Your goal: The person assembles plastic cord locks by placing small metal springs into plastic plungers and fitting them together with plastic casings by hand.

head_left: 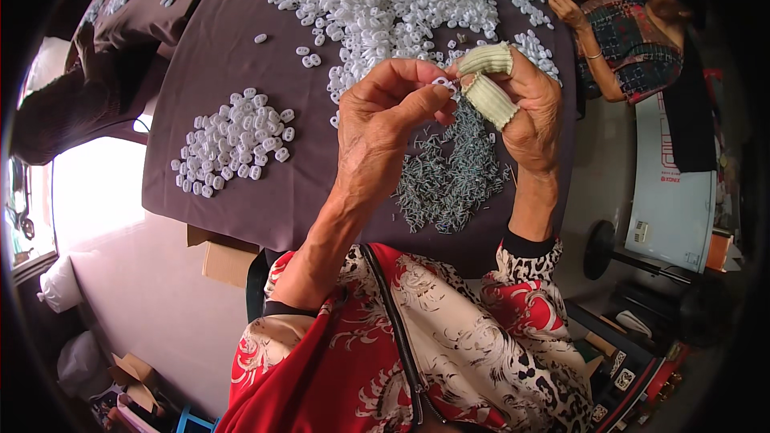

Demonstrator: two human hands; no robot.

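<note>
My left hand (378, 116) pinches a small white oval plastic piece (443, 82) between thumb and forefinger, above the table. Right against it, my right hand (529, 108) has its thumb and forefinger closed together; what they hold is too small or hidden to make out. Pale green knitted covers (491, 100) wrap that thumb and forefinger. Under my hands lies a heap of small grey metal screws (449, 184). Beyond them spreads a large heap of white oval pieces (401, 0), with holes in them. A smaller pile of like pieces (233, 144) sits to the left.
A dark brown cloth covers the table (265, 72). At the right, another person (634, 40) works at its edge with both hands raised. A second dark table (152, 0) stands far left, a cardboard box (227, 263) below the near edge.
</note>
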